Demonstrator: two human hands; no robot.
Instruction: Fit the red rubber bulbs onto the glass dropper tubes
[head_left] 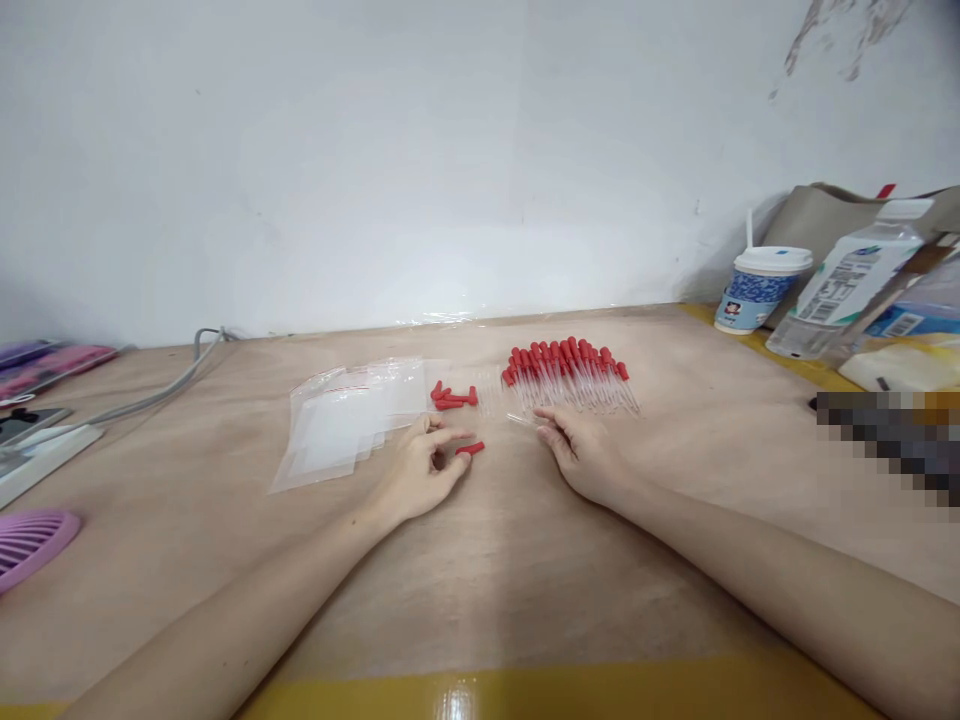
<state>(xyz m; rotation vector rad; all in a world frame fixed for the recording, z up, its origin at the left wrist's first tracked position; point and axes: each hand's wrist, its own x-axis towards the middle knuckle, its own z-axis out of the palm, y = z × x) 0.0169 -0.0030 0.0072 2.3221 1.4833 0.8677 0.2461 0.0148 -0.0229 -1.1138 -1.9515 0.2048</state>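
My left hand [426, 468] pinches a red rubber dropper bulb [471, 449] between thumb and forefinger, low over the table. Across a small gap, my right hand [585, 452] holds a clear dropper tube [520, 419] by its right end, the other end pointing left. Just behind the left hand lie several loose red bulbs [453, 399], with clear loose tubes [491, 394] beside them. A row of droppers [570, 368], red bulbs fitted on clear tubes, rests behind my right hand. Overlapping clear zip bags [330, 425] lie left of my left hand.
A paper cup [761, 288] with a straw and a plastic bottle [847, 275] stand at the back right, before a grey bag [810, 215]. At left are a grey cable [169, 385], a white power strip [49, 462] and a pink slatted object [37, 545]. A wall [450, 160] closes the back.
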